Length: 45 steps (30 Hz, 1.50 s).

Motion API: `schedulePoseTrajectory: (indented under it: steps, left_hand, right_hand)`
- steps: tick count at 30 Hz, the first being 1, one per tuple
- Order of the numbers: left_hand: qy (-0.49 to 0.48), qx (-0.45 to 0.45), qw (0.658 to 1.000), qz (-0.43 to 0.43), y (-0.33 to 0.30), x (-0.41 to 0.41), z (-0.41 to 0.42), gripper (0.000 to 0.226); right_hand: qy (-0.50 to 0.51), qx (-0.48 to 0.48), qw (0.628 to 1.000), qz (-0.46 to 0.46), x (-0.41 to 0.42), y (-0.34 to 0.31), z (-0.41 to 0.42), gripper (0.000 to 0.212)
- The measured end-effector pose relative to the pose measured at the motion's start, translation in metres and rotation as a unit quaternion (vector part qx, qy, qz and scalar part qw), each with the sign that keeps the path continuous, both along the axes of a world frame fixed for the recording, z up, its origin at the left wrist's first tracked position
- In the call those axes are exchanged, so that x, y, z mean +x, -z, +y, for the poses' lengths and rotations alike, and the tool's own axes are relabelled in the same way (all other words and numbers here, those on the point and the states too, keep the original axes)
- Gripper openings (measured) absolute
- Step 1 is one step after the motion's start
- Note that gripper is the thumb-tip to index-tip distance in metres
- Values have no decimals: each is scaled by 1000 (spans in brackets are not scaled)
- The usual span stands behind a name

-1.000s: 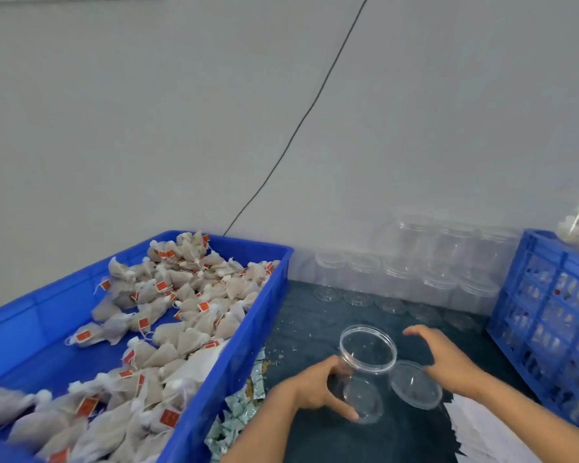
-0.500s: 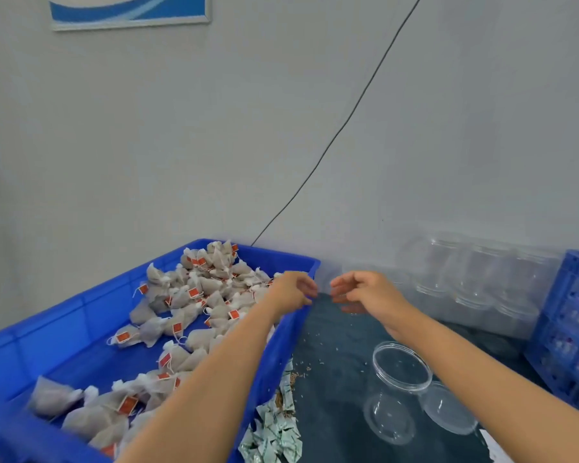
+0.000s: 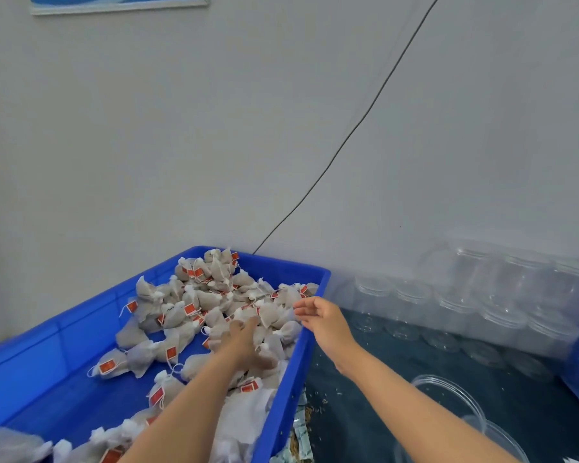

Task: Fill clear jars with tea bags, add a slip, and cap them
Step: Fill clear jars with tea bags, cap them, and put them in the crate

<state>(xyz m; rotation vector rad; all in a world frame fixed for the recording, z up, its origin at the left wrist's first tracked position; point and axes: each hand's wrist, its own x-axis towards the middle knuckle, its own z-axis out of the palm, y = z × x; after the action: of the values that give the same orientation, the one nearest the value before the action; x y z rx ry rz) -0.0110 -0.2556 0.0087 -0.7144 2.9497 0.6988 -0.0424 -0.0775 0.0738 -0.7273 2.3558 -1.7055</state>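
Since half a second ago the left hand (image 3: 244, 342) has dropped flat-fingered onto the tea bags (image 3: 214, 305) in the blue bin (image 3: 301, 369), the right hand (image 3: 321, 319) hovering loosely spread at its rim, apparently empty, so tangled strings may drag extras past the open jar (image 3: 445, 396).

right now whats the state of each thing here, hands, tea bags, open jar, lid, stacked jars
left hand: fingers straight, lying on the tea bags
right hand: open, over the bin's right rim, holding nothing
tea bags: loose in a heap in the blue bin
open jar: uncapped, empty as far as visible
lid: off, beside the open jar
stacked jars: empty, piled along the wall
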Motion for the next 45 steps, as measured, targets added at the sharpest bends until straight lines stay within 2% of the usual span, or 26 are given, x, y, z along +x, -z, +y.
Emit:
schedulePoseTrajectory:
  steps: [3,5,9,12,14,17,21,27,29,31,33,36,37,38,39,41,43,45]
  left_hand:
    - [22,-63,998,-12,15,-6,0,94]
    - [17,-57,998,15,20,-8,-1,85]
    - [18,-12,998,65,20,-8,1,69]
    - [-10,55,992,116,13,-6,-3,45]
    - [-34,113,981,156,4,-4,-7,31]
    - [-75,191,954,217,-16,-2,-12,23]
    - [-87,239,938,237,-44,1,-21,16]
    - [-117,392,873,266,-53,19,-30,28]
    - [-125,398,875,247,-48,23,-32,35]
    - [-134,402,875,235,-44,24,-35,39]
    - [-135,413,870,231,-43,24,-37,38]
    - [-135,429,863,230,-43,25,-37,30]
    - [-136,431,862,229,-42,25,-37,28]
    - [-137,430,863,228,-41,26,-36,27]
    - [-139,428,863,227,-39,26,-36,26]
    - [-142,442,855,231,-38,27,-35,26]
    - [-145,491,824,244,-39,30,-31,26]
    - [-133,538,793,253,-43,32,-27,24]
  right_hand:
    - [-2,30,999,26,-11,7,-11,32]
    - [-5,41,999,32,-14,13,-15,32]
    - [2,70,996,53,-16,20,-21,38]
    - [-6,133,987,91,-17,16,-26,39]
    - [-13,177,977,119,-20,10,-30,40]
    - [-31,247,955,160,-27,1,-38,40]
    - [-67,386,894,215,-36,0,-56,47]
    - [-119,576,750,302,-49,10,-79,81]
    - [-130,616,724,284,-55,11,-84,88]
    - [-130,638,708,275,-58,12,-88,87]
    - [-122,623,718,285,-59,16,-91,72]
    - [-106,549,778,286,-60,19,-91,34]
    - [-92,535,783,303,-58,16,-89,25]
    - [-76,525,786,318,-57,13,-88,25]
    - [-49,498,807,313,-57,11,-86,28]
    - [-20,398,881,254,-57,6,-80,27]
    - [-4,290,935,204,-58,-5,-71,18]
    - [-14,183,973,141,-56,-18,-59,19]
